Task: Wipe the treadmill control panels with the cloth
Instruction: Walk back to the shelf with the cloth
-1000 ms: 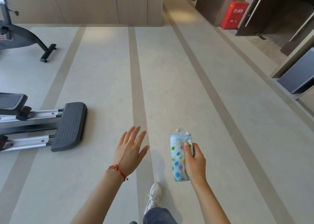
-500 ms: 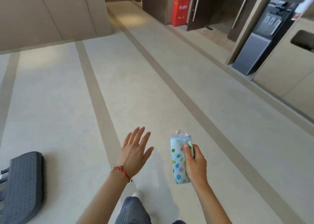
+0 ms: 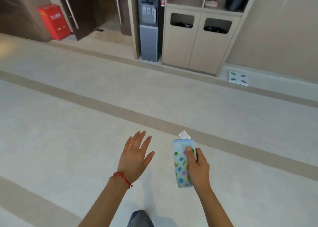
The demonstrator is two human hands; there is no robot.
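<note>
1 white tag [image 3: 184, 134] atop the dotted cloth [image 3: 181, 164], print unreadable

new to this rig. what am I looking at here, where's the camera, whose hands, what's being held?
There is no robot: a person wears one wide-angle camera on the head, looking forward and down, so both arms come in from the bottom edge. The left hand is empty, fingers spread, with a red bracelet at the wrist. The right hand grips a folded dotted cloth, meant for wiping treadmill panels. No treadmill is in view; the person stands on pale striped floor. Ahead along the wall are a water dispenser, a cabinet with two bin openings, a red box and a floor scale.
</note>
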